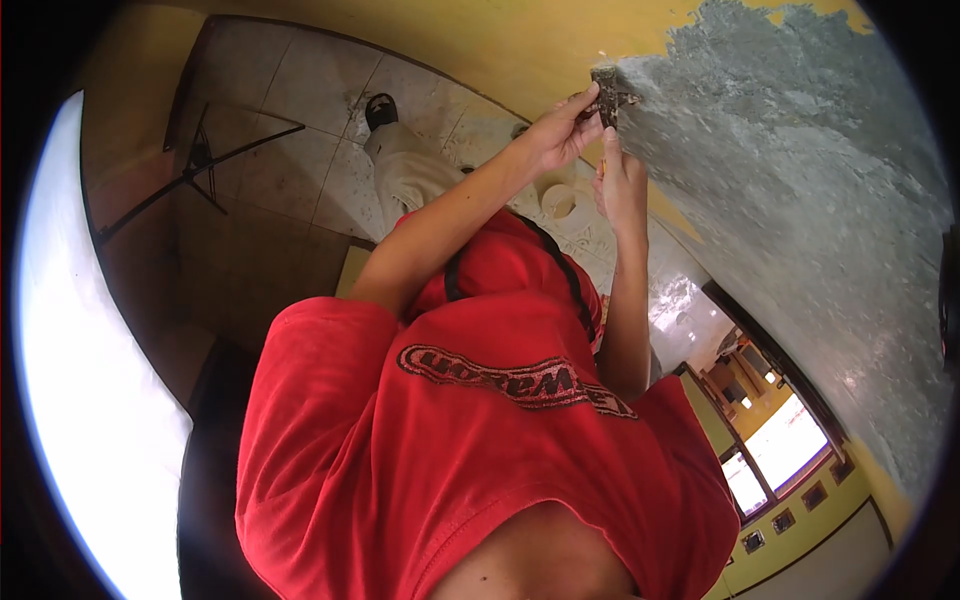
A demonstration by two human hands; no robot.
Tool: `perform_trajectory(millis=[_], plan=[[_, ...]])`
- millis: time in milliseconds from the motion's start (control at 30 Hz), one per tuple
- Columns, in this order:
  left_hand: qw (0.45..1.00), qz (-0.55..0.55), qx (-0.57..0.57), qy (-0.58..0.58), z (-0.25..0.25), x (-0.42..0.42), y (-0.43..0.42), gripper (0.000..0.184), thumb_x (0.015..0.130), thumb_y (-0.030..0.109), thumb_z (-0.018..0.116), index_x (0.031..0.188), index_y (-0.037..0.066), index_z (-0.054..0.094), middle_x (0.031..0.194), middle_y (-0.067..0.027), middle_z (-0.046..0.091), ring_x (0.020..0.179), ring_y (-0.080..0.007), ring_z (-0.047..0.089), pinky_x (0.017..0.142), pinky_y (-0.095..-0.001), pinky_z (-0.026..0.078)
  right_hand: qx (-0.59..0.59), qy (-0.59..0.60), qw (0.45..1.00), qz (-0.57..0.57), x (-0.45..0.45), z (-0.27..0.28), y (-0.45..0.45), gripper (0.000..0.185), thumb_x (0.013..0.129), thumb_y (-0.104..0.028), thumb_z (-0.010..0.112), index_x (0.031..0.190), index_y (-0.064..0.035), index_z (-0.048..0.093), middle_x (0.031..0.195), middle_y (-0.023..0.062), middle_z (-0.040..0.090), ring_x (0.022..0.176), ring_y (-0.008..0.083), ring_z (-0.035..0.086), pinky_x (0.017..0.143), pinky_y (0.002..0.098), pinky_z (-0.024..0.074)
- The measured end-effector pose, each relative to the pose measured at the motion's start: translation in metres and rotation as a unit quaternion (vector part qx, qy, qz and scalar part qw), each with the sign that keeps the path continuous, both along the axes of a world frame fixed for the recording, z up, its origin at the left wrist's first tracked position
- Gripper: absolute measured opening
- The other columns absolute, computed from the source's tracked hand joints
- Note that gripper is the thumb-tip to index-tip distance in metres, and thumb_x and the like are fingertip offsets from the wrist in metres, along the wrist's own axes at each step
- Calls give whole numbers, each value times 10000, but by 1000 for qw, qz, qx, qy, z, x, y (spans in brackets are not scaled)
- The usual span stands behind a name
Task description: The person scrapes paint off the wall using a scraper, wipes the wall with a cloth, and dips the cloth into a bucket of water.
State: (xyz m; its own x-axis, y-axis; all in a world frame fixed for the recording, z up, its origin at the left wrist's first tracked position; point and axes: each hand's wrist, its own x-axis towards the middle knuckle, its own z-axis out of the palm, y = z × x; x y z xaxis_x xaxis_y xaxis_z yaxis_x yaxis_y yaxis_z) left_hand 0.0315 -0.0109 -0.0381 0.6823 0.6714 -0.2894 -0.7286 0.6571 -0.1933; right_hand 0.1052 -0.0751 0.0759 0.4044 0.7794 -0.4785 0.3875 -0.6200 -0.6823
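Up against the wall, my left hand is closed, thumb and fingers pinching a dark, plaster-crusted scraper blade. Just to its right, my right hand is wrapped round a tool with a bit of orange handle showing, apparently a putty knife; its thumb points up at the dark blade. Both hands nearly meet there, and where one tool ends and the other begins cannot be made out. Behind them is the wall's rough grey plaster patch, bordered by yellow paint.
A white container stands on the pale tiled floor, with debris scattered around. A thin dark metal stand is at the left. My sandalled foot shows beyond my red shirt. A doorway or window opening lies at lower right.
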Motion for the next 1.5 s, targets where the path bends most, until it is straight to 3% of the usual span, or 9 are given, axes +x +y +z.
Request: perform_trajectory(millis=[300, 467, 667, 767, 933, 1000, 1100, 1433, 1500], plan=[[1000, -20, 0, -11, 15, 3, 6, 238, 958, 222, 581, 1011, -9, 604, 945, -106, 674, 843, -164, 683, 722, -244, 624, -7, 20, 999, -35, 5, 15, 5, 603, 944, -604, 439, 621, -95, 424, 460, -30, 351, 322, 72, 306, 311, 252, 210], [998, -14, -15, 61, 22, 1, 9, 242, 956, 223, 585, 1019, -10, 605, 967, -122, 677, 842, -172, 686, 711, -250, 627, -103, 119, 985, -78, 12, 21, 11, 623, 919, -650, 439, 624, -101, 416, 452, -26, 346, 310, 77, 298, 300, 254, 202], [1000, 8, -17, 23, 17, 5, 8, 235, 951, 224, 593, 1024, 1, 603, 951, -117, 676, 836, -176, 688, 709, -253, 628, -102, 47, 993, -35, 11, 34, 19, 625, 928, -637, 437, 636, -84, 419, 462, -29, 351, 325, 70, 311, 306, 250, 212], [1000, -4, -27, -10, 12, 3, 9, 232, 945, 228, 602, 1011, 5, 601, 929, -108, 675, 822, -169, 687, 706, -252, 628, -120, 89, 988, -39, 12, 30, 19, 622, 915, -662, 431, 660, -95, 428, 457, -35, 330, 311, 76, 297, 298, 248, 205], [999, 0, 40, 23, 3, -13, 13, 203, 936, 212, 617, 980, 14, 606, 910, -103, 677, 813, -156, 685, 730, -250, 624, -74, 139, 986, -61, -13, 9, 5, 627, 925, -654, 418, 660, -85, 423, 463, -29, 343, 316, 76, 308, 297, 247, 210], [998, 2, 47, 41, 7, -14, 13, 202, 935, 204, 620, 984, 8, 612, 920, -99, 678, 830, -155, 686, 754, -251, 620, -34, 119, 990, -72, -15, 8, 6, 595, 958, -577, 432, 659, -64, 465, 469, -22, 367, 367, 81, 377, 340, 251, 277], [996, -25, 14, 80, 15, -18, 12, 216, 934, 205, 621, 999, -1, 616, 934, -94, 680, 837, -153, 686, 755, -251, 619, -55, 63, 995, -54, -6, 8, 6, 594, 968, -555, 430, 660, -50, 486, 474, -16, 382, 378, 79, 390, 345, 250, 287], [997, -39, 10, 69, 17, -12, 9, 225, 923, 226, 638, 980, 9, 631, 920, -84, 679, 800, -143, 684, 690, -237, 622, -52, 95, 991, -76, -9, 15, 3, 607, 966, -570, 423, 624, -69, 436, 470, -11, 387, 344, 77, 346, 324, 250, 248], [996, -38, 6, 84, 17, -13, 12, 225, 922, 232, 640, 971, 13, 633, 912, -80, 678, 785, -140, 681, 677, -236, 622, -64, 129, 987, -74, -6, 12, 4, 644, 939, -648, 391, 662, -68, 433, 456, -17, 346, 310, 80, 316, 295, 250, 220]])
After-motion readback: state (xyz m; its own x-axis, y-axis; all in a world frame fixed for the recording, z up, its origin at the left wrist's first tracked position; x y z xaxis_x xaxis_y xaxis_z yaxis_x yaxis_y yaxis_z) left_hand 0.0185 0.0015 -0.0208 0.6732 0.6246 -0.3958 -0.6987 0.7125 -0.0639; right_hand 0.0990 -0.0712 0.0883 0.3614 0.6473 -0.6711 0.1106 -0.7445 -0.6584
